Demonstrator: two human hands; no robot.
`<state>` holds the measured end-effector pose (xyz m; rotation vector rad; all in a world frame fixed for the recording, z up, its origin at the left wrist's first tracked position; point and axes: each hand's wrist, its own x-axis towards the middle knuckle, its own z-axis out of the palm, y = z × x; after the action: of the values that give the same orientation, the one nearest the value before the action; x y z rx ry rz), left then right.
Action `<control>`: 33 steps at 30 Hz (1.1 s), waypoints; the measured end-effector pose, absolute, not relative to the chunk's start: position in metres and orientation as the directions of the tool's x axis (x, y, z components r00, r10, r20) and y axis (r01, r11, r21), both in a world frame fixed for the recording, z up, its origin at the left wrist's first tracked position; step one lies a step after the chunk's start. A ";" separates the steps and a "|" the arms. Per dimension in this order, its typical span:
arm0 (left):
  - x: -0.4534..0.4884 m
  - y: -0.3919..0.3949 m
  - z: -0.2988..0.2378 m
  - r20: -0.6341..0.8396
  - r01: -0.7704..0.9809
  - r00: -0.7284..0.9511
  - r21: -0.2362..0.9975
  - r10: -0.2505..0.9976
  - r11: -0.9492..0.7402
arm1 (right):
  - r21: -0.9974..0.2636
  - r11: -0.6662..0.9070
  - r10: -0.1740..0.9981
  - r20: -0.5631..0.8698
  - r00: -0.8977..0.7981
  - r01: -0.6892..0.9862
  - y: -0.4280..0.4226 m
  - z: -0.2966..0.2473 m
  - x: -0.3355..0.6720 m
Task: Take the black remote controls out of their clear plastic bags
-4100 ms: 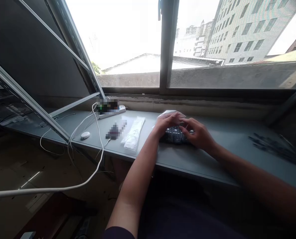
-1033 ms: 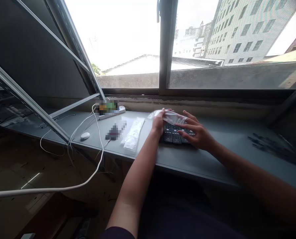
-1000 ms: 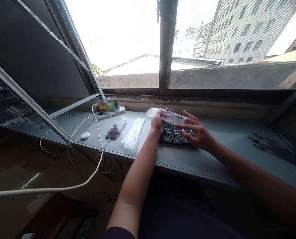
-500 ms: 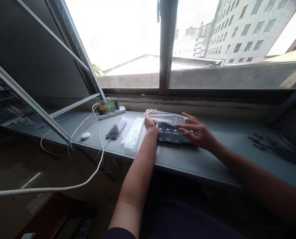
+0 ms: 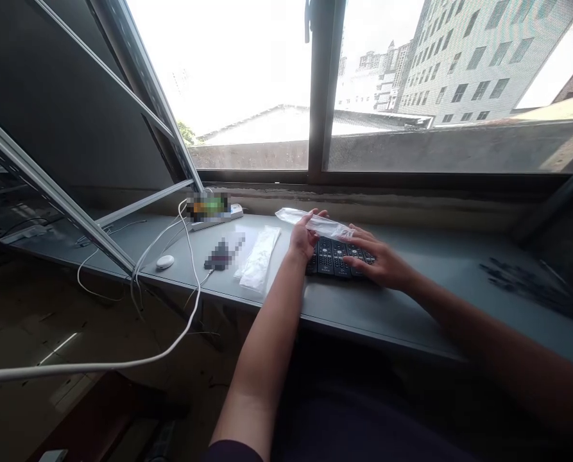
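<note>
A clear plastic bag (image 5: 332, 226) is stretched above a row of several black remote controls (image 5: 333, 262) on the grey table. My left hand (image 5: 304, 242) is closed around the bag near its left part, and a loose end sticks out past the fingers. At the bag's bunched right end are the fingertips of my right hand (image 5: 380, 256), which appear to pinch it. My right thumb is apart from the fingers, over the remotes. That hand covers the right-hand remotes, and my left wrist hides part of the leftmost one.
Flat clear bags (image 5: 260, 260) lie left of my left arm. Beyond them are a dark blurred-out object (image 5: 221, 256), a white round device (image 5: 165, 262) and a power strip (image 5: 217, 218). A white cable (image 5: 190, 321) hangs in front. Dark thin items (image 5: 527, 282) lie far right.
My left hand has shifted right and turned along the bag, which is now narrower and more gathered. My right hand has moved slightly left, its fingers closer together.
</note>
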<state>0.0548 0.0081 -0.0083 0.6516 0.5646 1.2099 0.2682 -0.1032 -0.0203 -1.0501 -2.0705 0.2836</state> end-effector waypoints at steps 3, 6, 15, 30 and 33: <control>0.054 0.009 -0.008 -0.087 -0.676 0.295 0.685 0.951 0.273 | -0.520 0.623 0.763 0.569 -0.307 0.584 -0.104 -0.019 0.268; 0.051 0.010 -0.006 -0.112 -0.738 0.232 0.627 0.966 0.250 | -0.520 0.597 0.757 0.617 -0.214 0.611 -0.104 -0.017 0.268; 0.044 0.009 -0.004 -0.166 -0.850 0.050 0.510 0.985 0.129 | -0.263 0.336 0.822 0.550 -0.146 0.904 -0.072 -0.063 0.303; 0.045 0.003 0.000 -0.178 -0.883 0.120 0.431 0.977 0.187 | -0.374 0.044 0.930 0.354 0.099 0.927 -0.057 -0.065 0.339; 0.045 0.002 0.001 -0.175 -0.884 0.120 0.429 0.977 0.185 | -0.392 0.026 0.938 0.327 0.113 0.920 -0.060 -0.050 0.339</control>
<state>0.0453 0.0020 0.0015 0.2417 0.4647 1.3790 0.3386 -0.0599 -0.0504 -1.8859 -1.7997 0.0481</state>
